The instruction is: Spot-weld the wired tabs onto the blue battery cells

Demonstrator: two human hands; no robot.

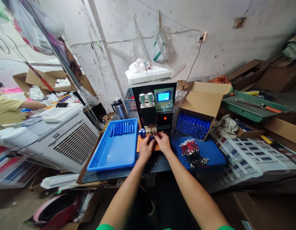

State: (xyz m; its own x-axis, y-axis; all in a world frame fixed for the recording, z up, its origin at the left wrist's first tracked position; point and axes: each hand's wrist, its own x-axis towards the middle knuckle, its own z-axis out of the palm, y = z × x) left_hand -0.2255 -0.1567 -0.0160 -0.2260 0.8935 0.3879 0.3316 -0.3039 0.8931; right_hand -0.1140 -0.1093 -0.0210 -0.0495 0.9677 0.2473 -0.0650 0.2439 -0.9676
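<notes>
My left hand (146, 148) pinches a small blue cylindrical battery cell (152, 137) under the electrodes of a spot welder (151, 115). My right hand (163, 142) is beside it, fingers closed at the welder's tip; what they hold is too small to make out. Two more blue cells (142, 133) stand upright just left of the electrodes, by the orange mat (139, 147). On the right a bundle of red and black wire leads (192, 151) with white connectors lies on a blue pad (212, 153).
A blue tray (114, 150) on the left holds a row of blue cells. An open cardboard box (205, 99) packed with blue cells stands right of the welder. A steel flask (119, 108) stands behind the tray. At far left another person's arm (33, 104) reaches over a bench.
</notes>
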